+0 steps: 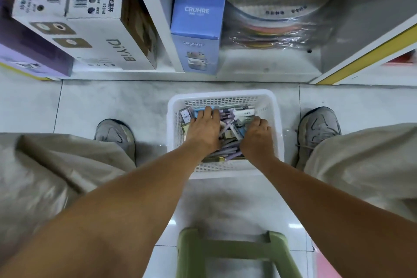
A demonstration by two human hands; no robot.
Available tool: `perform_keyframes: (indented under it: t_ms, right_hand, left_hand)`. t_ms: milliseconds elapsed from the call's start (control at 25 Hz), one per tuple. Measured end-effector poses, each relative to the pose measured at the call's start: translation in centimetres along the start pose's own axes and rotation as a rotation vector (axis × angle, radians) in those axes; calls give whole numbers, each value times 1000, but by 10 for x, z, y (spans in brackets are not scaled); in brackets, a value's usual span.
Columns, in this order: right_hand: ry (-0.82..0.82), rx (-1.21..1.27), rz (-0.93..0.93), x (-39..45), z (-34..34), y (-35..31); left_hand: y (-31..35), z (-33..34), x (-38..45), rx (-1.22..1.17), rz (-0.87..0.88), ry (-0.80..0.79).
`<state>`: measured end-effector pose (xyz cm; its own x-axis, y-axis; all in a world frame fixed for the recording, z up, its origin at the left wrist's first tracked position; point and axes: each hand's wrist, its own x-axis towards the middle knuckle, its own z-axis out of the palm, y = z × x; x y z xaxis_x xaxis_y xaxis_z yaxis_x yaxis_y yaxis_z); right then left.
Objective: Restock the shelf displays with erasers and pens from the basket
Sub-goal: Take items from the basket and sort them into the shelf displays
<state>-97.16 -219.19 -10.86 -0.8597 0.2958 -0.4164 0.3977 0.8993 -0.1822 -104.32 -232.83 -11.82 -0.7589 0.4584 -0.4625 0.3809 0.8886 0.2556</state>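
A white perforated basket (276, 106) stands on the floor between my feet, filled with purple pens (228, 150) and small packaged erasers (244, 113). Both hands are down inside it. My left hand (204, 130) lies palm down over the pile, fingers spread toward the far left corner. My right hand (257, 136) has its fingers curled down into the pens on the right side; what it holds is hidden under the knuckles.
The bottom shelf ahead holds white DiYi boxes (101, 36), a blue CRUHRE box (196, 31) and plastic-wrapped coloured rings (279, 22). A green stool (232, 253) stands below me. My shoes (320, 128) flank the basket on the tiled floor.
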Motion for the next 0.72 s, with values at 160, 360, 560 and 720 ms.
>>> perform_keyframes:
  t_ms: [160,360,560,720]
  right_hand:
    - [66,61,26,-1,3,5]
    - [55,13,15,-1,6,9]
    - [112,209,10,10,1,13]
    - [198,564,155,7,2,1]
  left_hand:
    - [-10,4,-15,-1,-145,341]
    - [-11,8,-20,-114,-322,210]
    - [-18,2,-6,-368,-375,252]
    - [-22,3,-8,-541,-388,251]
